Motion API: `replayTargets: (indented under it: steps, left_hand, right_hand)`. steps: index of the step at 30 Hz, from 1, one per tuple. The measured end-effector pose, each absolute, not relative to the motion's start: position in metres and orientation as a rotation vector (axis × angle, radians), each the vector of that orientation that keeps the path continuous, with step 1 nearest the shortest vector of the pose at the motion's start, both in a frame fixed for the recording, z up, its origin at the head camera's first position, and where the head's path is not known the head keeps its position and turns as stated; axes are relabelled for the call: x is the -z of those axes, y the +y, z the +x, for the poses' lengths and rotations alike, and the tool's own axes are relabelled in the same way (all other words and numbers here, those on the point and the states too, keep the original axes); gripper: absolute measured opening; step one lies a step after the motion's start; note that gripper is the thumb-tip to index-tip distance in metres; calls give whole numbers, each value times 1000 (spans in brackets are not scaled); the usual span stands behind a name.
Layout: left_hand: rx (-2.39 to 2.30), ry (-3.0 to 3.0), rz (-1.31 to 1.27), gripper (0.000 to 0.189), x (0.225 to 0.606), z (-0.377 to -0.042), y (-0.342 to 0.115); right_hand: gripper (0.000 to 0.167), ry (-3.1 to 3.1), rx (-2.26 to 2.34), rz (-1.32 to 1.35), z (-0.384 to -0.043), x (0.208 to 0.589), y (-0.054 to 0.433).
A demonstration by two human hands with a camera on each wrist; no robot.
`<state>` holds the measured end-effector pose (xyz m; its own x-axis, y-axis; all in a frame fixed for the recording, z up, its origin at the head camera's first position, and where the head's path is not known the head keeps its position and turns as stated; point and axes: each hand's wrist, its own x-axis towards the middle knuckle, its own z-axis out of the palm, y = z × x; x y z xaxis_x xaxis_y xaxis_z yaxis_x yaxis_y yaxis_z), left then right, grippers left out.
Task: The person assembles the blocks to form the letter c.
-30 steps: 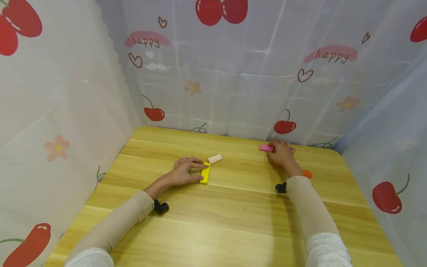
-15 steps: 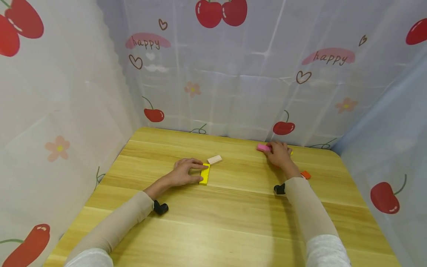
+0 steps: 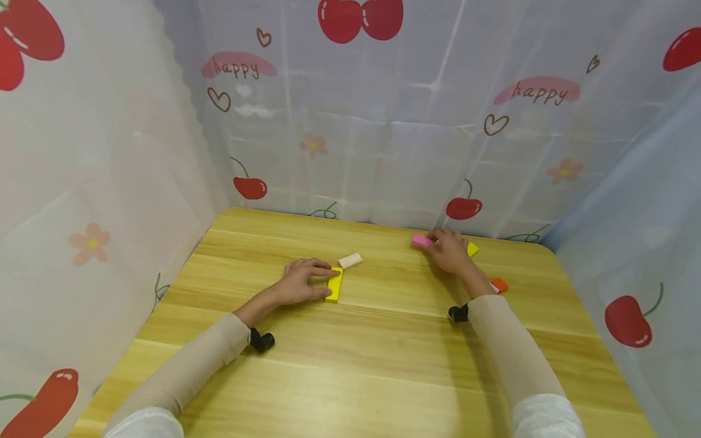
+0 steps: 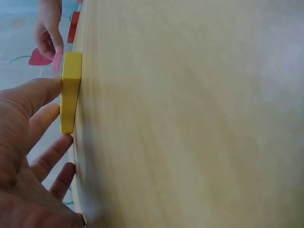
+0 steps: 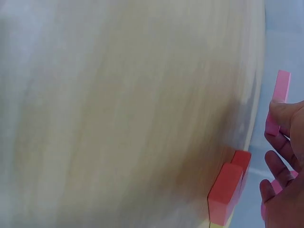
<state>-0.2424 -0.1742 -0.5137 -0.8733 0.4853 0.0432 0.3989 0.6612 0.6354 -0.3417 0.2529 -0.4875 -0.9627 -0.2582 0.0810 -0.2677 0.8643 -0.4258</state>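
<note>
My left hand rests thumb and fingertips on a flat yellow block lying on the table. In the left wrist view, those fingers are spread along the yellow block. A pale wooden block touches or nearly touches its far end. Toward the back right, my right hand pinches a pink block between thumb and fingers. The right wrist view shows this pink block held clear of the tabletop, with the other fingers loosely bent.
A second yellow block lies just right of my right hand. An orange-red block is beside the right wrist. Two red blocks stand close together in the right wrist view. Cherry-printed curtains enclose the wooden table.
My right hand has moved left with the pink block, uncovering the second yellow block and more of the orange-red one. The left hand stays at its yellow block.
</note>
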Motion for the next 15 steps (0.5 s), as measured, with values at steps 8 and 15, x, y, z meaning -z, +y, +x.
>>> replayTargets:
  steps: [8,15]
  left_hand:
    - [-1007,2736,730,50,514,-242,-174]
    - [-1016,2727,722,51,512,-241,-174]
  right_hand:
    - [35,-2986,-688,538,-337,489,240]
    - [35,-3003,-690,583,-332,486,230]
